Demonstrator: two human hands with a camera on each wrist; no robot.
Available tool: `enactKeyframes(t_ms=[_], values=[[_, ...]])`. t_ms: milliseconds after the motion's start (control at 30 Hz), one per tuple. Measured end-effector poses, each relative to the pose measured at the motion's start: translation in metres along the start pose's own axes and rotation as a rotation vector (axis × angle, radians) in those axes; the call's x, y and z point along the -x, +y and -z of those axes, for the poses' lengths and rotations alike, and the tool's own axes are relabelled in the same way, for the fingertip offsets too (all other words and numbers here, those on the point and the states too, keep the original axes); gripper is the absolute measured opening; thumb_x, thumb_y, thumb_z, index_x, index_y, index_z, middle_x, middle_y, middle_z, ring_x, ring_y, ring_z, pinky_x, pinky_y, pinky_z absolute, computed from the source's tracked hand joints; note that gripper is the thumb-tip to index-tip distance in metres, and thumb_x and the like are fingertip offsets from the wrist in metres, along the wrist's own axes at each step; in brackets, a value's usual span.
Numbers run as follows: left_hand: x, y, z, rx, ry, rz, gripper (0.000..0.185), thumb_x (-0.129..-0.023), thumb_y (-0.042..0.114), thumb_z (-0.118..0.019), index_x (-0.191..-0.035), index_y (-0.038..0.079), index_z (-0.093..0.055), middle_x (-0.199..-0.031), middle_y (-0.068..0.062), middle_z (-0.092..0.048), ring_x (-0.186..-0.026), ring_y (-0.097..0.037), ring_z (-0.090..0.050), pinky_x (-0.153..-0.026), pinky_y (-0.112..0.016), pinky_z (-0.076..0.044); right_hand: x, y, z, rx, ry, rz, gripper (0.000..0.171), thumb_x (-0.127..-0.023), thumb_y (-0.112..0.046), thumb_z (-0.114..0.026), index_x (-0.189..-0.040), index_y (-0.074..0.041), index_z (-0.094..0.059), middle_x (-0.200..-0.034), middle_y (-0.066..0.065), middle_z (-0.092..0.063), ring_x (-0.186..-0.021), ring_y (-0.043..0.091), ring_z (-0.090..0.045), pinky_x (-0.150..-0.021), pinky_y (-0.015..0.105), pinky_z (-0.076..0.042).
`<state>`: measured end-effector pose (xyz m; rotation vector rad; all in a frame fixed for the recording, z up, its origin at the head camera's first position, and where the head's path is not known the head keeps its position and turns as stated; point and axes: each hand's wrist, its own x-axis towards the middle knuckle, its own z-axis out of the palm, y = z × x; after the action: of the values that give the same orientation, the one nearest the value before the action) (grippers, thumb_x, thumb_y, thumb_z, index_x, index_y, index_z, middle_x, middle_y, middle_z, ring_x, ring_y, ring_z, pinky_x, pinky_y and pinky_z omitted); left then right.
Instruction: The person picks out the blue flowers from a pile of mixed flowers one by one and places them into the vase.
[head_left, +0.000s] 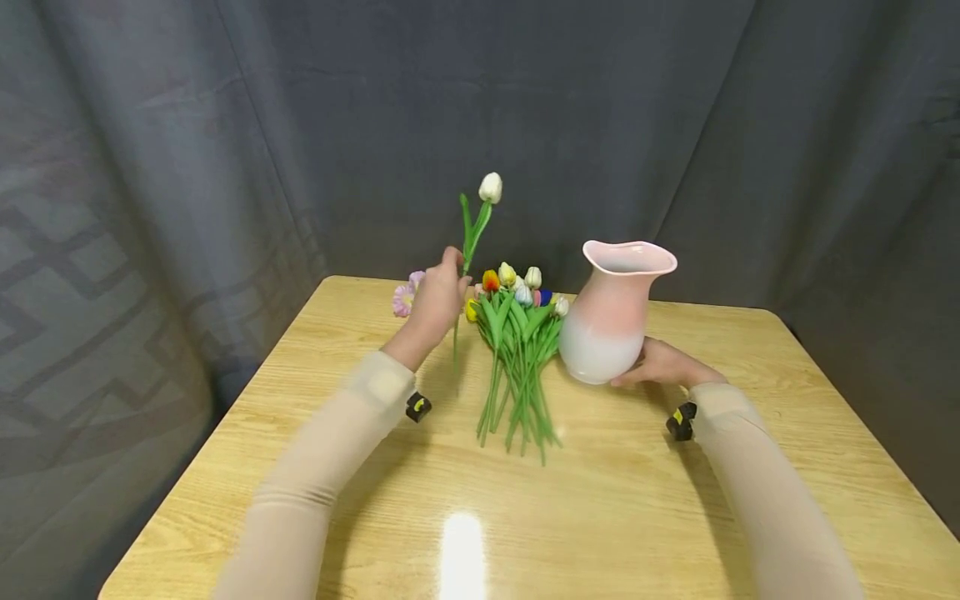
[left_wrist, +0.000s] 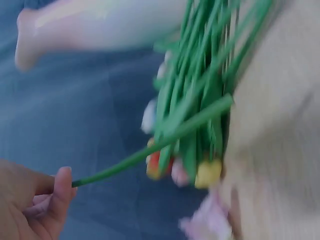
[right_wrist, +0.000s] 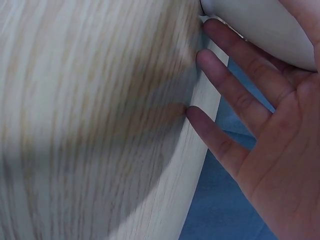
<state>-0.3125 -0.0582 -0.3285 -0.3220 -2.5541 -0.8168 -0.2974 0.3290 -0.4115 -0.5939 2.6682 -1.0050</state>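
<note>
- Dark grey fabric curtain (head_left: 480, 125), hanging behind everything.
- Pale wood-grain surface (head_left: 600, 517), carrying the vase and flowers.
- Glossy pink-to-white flared vase (head_left: 609, 325), right of the flowers, its mouth facing up.
- Bunch of multicoloured tulips with green stems (head_left: 517, 333), lying just beside the vase; heads point away, perhaps so that stem ends face the person.
- Single white tulip with a green stem (head_left: 491, 188), raised upright in the left hand (head_left: 438, 300); its fingers (left_wrist: 62, 185) pinch the stem, probably to keep the bloom free.
- Right hand (head_left: 658, 363) at the vase's base, fingers straight and spread, apparently steadying it.
- Pale pink ruffled flower (head_left: 403, 298), partly hidden beyond the left hand.
</note>
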Motion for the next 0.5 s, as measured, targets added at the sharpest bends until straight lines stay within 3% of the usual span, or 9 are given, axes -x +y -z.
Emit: enactKeyframes(t_ms=[200,500], values=[[-0.004,-0.049,0.025,-0.09,-0.024,0.05,0.028,-0.097,0.013,-0.059,-0.121,0.0,-0.056,-0.099,-0.023,-0.071,-0.075,-0.031,-0.072,-0.059,-0.037,-0.057,-0.001,0.002,0.0,0.006,0.003,0.009,0.08,-0.075,-0.026,-0.084,-0.138,-0.001,-0.041,-0.133,0.019,-0.054,-0.122,0.035,-0.051,-0.102,0.052,-0.04],[0.008,-0.104,0.018,-0.274,-0.217,0.12,0.023,-0.095,0.009,-0.061,-0.11,-0.006,-0.068,-0.106,-0.023,-0.069,-0.093,-0.037,-0.069,-0.075,-0.043,-0.057,-0.002,0.003,0.001,-0.029,-0.011,0.001,0.084,-0.074,-0.025,-0.085,-0.14,-0.003,-0.038,-0.138,0.02,-0.049,-0.128,0.039,-0.046,-0.107,0.058,-0.034]])
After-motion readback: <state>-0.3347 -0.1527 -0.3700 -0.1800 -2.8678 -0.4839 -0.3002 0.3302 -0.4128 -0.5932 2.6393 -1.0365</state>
